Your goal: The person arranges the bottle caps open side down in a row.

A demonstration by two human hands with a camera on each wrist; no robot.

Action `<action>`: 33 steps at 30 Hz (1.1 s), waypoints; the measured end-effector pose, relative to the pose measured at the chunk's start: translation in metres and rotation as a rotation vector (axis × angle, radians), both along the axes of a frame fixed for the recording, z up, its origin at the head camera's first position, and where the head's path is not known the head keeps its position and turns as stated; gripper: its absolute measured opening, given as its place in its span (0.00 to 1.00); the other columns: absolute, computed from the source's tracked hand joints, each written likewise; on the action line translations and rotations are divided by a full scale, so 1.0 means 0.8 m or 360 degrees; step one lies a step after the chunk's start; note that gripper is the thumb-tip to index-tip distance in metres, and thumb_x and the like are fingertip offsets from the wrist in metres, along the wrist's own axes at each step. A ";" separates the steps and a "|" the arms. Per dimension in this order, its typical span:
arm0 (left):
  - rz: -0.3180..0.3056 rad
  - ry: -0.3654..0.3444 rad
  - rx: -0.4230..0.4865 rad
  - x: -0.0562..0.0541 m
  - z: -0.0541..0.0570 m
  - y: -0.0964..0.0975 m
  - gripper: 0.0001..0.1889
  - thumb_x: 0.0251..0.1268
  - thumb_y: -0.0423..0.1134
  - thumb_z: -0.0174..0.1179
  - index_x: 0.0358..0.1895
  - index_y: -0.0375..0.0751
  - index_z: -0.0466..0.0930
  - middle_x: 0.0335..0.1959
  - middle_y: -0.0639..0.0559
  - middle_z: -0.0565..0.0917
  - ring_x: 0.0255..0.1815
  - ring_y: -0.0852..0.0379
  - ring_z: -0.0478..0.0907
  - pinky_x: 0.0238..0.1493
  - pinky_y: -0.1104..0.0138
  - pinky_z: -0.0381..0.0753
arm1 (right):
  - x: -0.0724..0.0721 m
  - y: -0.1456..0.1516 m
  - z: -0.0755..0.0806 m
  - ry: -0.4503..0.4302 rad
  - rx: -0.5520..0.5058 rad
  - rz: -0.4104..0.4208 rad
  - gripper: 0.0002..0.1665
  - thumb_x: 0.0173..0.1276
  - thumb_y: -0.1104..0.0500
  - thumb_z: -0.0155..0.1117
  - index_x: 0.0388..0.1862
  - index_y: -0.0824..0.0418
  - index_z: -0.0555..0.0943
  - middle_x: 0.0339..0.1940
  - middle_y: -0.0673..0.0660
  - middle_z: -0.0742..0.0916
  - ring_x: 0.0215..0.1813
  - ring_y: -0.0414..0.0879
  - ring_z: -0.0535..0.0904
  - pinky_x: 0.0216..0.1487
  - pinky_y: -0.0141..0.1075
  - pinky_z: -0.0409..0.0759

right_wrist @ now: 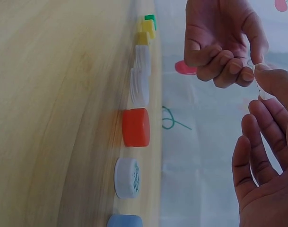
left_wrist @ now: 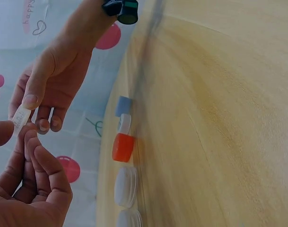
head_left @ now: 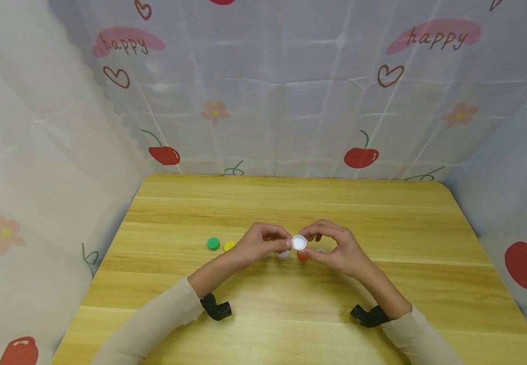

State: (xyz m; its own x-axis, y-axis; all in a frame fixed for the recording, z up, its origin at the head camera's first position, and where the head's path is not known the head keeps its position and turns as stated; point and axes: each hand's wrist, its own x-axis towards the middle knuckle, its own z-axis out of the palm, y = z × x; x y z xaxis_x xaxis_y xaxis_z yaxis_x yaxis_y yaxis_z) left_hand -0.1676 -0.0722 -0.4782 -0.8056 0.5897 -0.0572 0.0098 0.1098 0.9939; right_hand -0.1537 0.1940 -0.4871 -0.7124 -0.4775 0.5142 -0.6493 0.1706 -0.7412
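Note:
Above the table, a small white bottle cap is held between both hands, its hollow inside facing the head camera. My left hand pinches its left edge with thumb and fingertips. On the opposite edge, my right hand grips it between thumb and forefinger. Below them stands a row of caps: an orange cap, a white cap with green print and a blue cap. Two whitish ridged caps are in the same row. In the head view the hands partly cover this row.
Farther left on the wooden table are a green cap and a yellow cap. A printed curtain hangs behind the table and along both sides. Black wrist cameras sit on both wrists.

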 end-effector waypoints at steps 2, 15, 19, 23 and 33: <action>0.0009 0.0051 -0.0025 0.000 -0.001 0.000 0.09 0.75 0.39 0.67 0.48 0.38 0.90 0.41 0.54 0.90 0.44 0.53 0.84 0.53 0.57 0.87 | 0.000 0.000 -0.001 -0.0007 0.0012 -0.0001 0.25 0.61 0.70 0.82 0.55 0.51 0.89 0.47 0.49 0.91 0.47 0.39 0.82 0.48 0.36 0.82; -0.0081 0.1345 -0.0208 -0.001 0.002 -0.006 0.05 0.75 0.39 0.69 0.48 0.48 0.89 0.44 0.57 0.87 0.42 0.64 0.83 0.46 0.67 0.89 | 0.004 0.005 -0.008 -0.0510 -0.0054 0.0188 0.12 0.83 0.69 0.57 0.54 0.61 0.86 0.43 0.62 0.90 0.41 0.52 0.86 0.46 0.37 0.88; -0.0062 0.1915 -0.0301 -0.003 0.006 -0.004 0.07 0.71 0.38 0.73 0.48 0.45 0.89 0.44 0.56 0.87 0.45 0.61 0.83 0.49 0.72 0.86 | 0.003 0.003 -0.011 -0.0653 -0.0097 0.0349 0.20 0.90 0.65 0.42 0.53 0.68 0.85 0.41 0.68 0.88 0.43 0.55 0.85 0.48 0.41 0.89; -0.0043 0.2204 -0.0329 -0.004 0.008 -0.003 0.10 0.68 0.37 0.75 0.49 0.42 0.89 0.45 0.54 0.87 0.46 0.59 0.84 0.50 0.72 0.85 | 0.002 0.001 -0.013 -0.0795 -0.0159 0.0455 0.20 0.90 0.63 0.43 0.51 0.72 0.82 0.42 0.67 0.87 0.45 0.59 0.85 0.50 0.44 0.88; -0.0034 0.2258 -0.0311 0.000 0.004 -0.002 0.12 0.64 0.35 0.78 0.48 0.41 0.89 0.44 0.53 0.88 0.44 0.59 0.84 0.49 0.74 0.85 | 0.003 -0.004 -0.023 -0.0876 -0.0218 0.0464 0.16 0.88 0.65 0.48 0.49 0.75 0.80 0.41 0.61 0.88 0.45 0.58 0.83 0.50 0.43 0.87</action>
State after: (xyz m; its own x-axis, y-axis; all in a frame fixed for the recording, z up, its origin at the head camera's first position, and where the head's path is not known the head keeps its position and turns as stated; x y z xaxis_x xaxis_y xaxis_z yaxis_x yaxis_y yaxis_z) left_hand -0.1675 -0.0737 -0.4752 -0.2401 0.6789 0.6939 0.9672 0.2283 0.1113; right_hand -0.1510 0.1911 -0.5053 -0.7403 -0.6476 0.1803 -0.1728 -0.0758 -0.9820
